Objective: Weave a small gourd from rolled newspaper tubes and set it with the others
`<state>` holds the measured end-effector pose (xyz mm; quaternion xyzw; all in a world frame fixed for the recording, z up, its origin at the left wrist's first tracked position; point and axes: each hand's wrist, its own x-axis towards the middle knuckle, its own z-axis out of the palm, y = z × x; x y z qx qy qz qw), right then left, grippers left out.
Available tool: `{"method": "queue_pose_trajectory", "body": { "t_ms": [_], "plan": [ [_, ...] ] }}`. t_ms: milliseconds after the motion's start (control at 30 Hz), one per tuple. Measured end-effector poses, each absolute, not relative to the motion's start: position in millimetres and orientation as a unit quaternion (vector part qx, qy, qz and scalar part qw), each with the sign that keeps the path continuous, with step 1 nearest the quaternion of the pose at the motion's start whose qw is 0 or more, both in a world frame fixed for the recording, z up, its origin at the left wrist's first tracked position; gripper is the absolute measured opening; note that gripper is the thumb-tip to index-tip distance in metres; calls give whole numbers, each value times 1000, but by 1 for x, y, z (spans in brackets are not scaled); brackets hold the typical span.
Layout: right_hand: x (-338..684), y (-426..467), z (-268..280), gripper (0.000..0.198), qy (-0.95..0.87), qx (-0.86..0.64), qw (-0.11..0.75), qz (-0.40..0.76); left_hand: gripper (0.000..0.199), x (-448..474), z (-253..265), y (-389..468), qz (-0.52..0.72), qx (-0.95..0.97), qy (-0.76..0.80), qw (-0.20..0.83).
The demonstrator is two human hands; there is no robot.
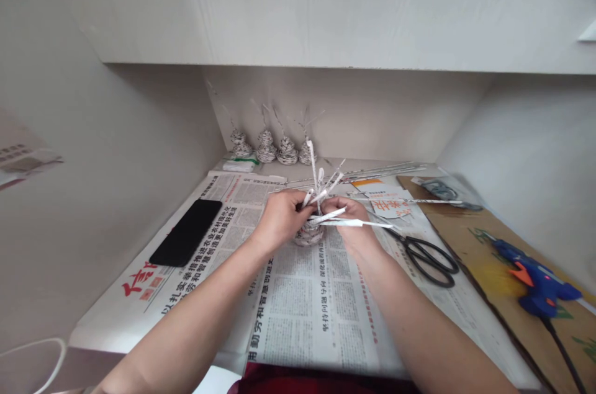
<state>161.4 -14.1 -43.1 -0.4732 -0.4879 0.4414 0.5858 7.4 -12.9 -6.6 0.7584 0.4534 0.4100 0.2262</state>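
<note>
A small round piece woven from rolled newspaper strips [309, 235] stands on newspaper in front of me. Several white paper tubes [331, 184] stick up and out from its top. My left hand [284, 215] is closed around the left side, its thumb and fingers pinching the tubes near the rim. On the opposite side my right hand [350, 219] has its fingers curled in, gripping a paper strip by the weave; the fingertips are partly hidden behind the tubes. One long thin strip [419, 200] runs out to the right beyond that hand.
Several finished gourd-shaped weaves [287, 151] line the back wall. A black phone [187, 232] lies left on the newspaper [298, 319]. To the right are black-handled scissors [431, 260], cardboard [470, 239] and a blue glue gun [535, 279]. A shelf panel [326, 9] hangs low overhead.
</note>
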Motion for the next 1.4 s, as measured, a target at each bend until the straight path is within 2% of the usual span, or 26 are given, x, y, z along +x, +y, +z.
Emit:
{"method": "queue_pose_trajectory", "body": {
  "t_ms": [133, 333, 433, 633, 967, 1133, 1400],
  "plan": [
    [159, -18, -39, 17, -469, -487, 578, 457, 15, 6, -3, -15, 392, 768, 459, 217],
    [160, -17, -44, 20, -503, -519, 567, 396, 15, 7, -7, -15, 385, 780, 466, 162],
    [159, -16, -46, 20, -521, -500, 564, 400, 12, 6, -8, -11, 401, 745, 483, 224],
    [153, -21, -46, 16, -526, -482, 586, 384, 39, 3, -9, -1, 436, 642, 490, 396],
    [150, -27, -37, 11, -582, -482, 576, 311, 11, 9, -13, -1, 462, 645, 495, 354],
    [149, -27, -39, 12, -559, -475, 605, 309, 9, 10, -16, 0, 466, 652, 520, 297],
    [149, -27, -39, 18, -570, -475, 587, 322, 10, 3, -11, 2, 439, 673, 498, 325]
  ]
}}
